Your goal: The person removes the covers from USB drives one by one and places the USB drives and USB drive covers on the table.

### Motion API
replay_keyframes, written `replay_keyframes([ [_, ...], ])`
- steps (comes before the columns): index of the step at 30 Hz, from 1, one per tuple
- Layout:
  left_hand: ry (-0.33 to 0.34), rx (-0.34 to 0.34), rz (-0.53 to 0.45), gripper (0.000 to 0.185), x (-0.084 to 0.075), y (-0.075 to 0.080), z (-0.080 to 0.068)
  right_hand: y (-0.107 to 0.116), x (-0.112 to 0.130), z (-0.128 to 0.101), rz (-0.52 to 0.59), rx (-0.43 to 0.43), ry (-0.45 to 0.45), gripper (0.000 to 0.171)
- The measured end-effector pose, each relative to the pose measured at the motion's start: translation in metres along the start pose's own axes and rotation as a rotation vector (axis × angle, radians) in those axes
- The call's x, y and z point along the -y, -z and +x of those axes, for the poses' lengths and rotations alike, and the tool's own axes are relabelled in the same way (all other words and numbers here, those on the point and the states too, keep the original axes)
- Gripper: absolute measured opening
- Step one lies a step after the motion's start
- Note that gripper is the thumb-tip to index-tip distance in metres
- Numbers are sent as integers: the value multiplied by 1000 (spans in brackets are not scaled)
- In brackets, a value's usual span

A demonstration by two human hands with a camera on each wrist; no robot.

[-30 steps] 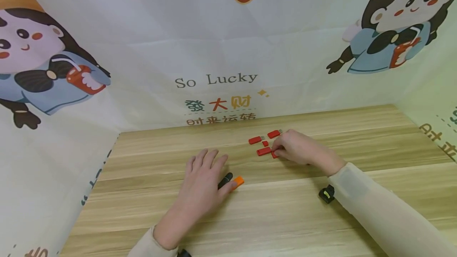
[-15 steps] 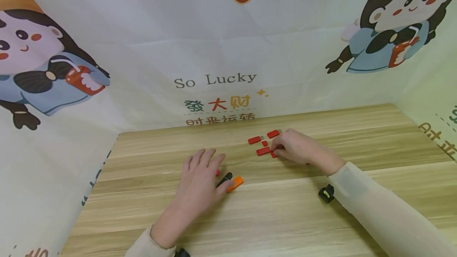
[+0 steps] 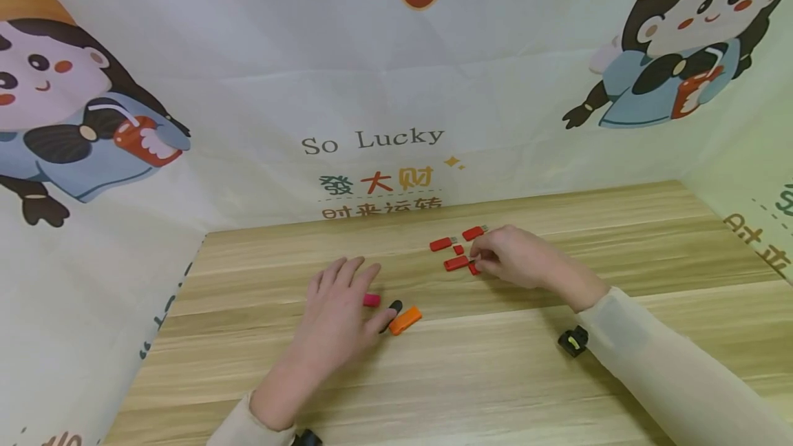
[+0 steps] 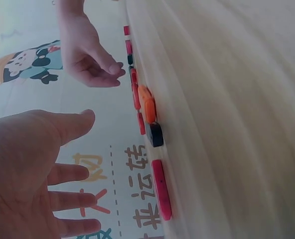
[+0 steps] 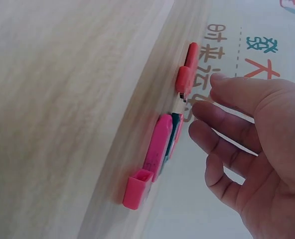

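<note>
The right hand hovers with loosely curled fingers, holding nothing, a red cap at its fingertips' nine o'clock. The left hand lies spread, an orange stick at three o'clock.

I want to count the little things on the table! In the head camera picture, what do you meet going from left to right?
Left hand → pink stick → black stick → orange stick → red sticks → right hand → black clip.
</note>
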State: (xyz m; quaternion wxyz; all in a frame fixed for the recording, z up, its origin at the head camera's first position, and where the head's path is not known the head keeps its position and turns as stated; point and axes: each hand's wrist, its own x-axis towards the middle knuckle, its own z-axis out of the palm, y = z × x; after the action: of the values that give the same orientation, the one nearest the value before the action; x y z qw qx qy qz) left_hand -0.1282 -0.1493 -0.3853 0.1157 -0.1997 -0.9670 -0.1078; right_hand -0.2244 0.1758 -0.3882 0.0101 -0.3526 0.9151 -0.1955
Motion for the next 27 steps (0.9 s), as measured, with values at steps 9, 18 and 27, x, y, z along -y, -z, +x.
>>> replay_keyframes([
  [9,3,-3,-9,69,11,2,2,4,9,-10,-23,-58,27,14],
  [18,11,15,-23,66,20,1,4,7,18,-25,-64,-121,64,22],
  [27,9,44,-47,61,30,-5,9,5,19,-41,-106,-144,60,32],
])
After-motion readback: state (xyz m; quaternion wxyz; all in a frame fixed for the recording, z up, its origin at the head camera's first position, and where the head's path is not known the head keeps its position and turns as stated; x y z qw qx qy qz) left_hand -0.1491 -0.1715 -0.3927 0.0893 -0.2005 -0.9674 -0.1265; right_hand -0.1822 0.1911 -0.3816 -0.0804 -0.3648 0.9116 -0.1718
